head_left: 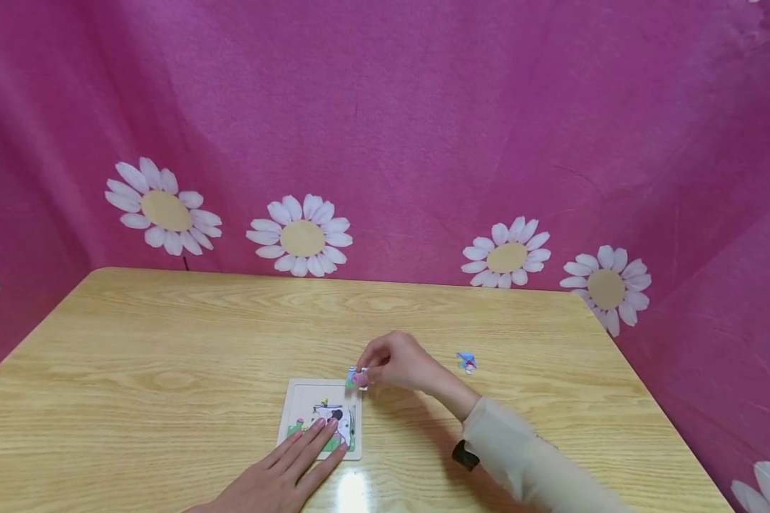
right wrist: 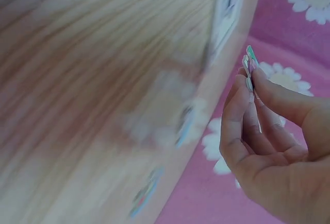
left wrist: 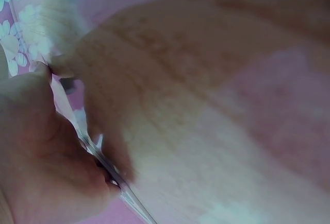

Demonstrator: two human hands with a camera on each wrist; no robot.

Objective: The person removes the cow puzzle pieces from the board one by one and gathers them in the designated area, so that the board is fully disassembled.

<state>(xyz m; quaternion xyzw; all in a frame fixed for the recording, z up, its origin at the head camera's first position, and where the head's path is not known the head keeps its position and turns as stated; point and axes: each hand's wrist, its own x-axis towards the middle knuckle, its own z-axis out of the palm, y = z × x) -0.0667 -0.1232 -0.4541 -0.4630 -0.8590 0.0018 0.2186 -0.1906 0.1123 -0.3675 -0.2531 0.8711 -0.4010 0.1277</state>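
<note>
A square jigsaw puzzle board [head_left: 302,390] with a pale frame lies on the wooden table, partly filled with pieces showing a black-and-white animal on green. My left hand [head_left: 295,463] rests on its lower part with fingers extended, covering some of the picture. Over the board's upper right corner, my right hand [head_left: 394,363] pinches a colourful puzzle piece [head_left: 357,378] between thumb and fingers. In the right wrist view the same piece [right wrist: 249,67] is seen nearly edge-on at the fingertips. The left wrist view is blurred around the left hand [left wrist: 46,147].
A loose blue puzzle piece [head_left: 467,362] lies on the table [head_left: 199,342] to the right of the right hand. Two loose pieces show in the right wrist view, one nearer [right wrist: 146,192] and one farther [right wrist: 184,125]. A pink curtain [head_left: 385,142] with daisies hangs behind the table.
</note>
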